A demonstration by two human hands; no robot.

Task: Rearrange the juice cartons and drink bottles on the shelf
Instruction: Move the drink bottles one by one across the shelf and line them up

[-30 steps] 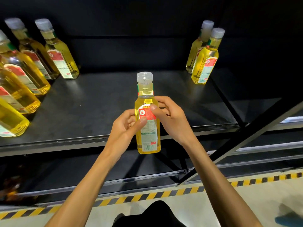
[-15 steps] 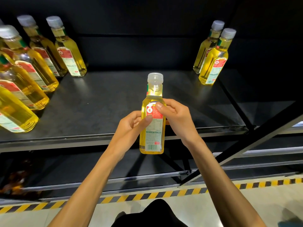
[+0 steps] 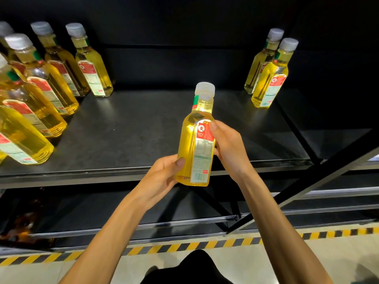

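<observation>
Yellow bottle [image 3: 195, 140] gripped by left hand [image 3: 162, 177] and right hand [image 3: 229, 148] above shelf [image 3: 143, 128]; left bottle cluster [image 3: 51, 83] and right bottle pair [image 3: 268, 72] well apart.

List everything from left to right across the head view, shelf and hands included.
left bottles → left hand → held bottle → right hand → right bottle pair

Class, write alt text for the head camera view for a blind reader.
Both hands hold a yellow drink bottle at the front edge of a dark shelf: left hand near its base, right hand on its label. Similar bottles stand at its left, two more at back right.
</observation>
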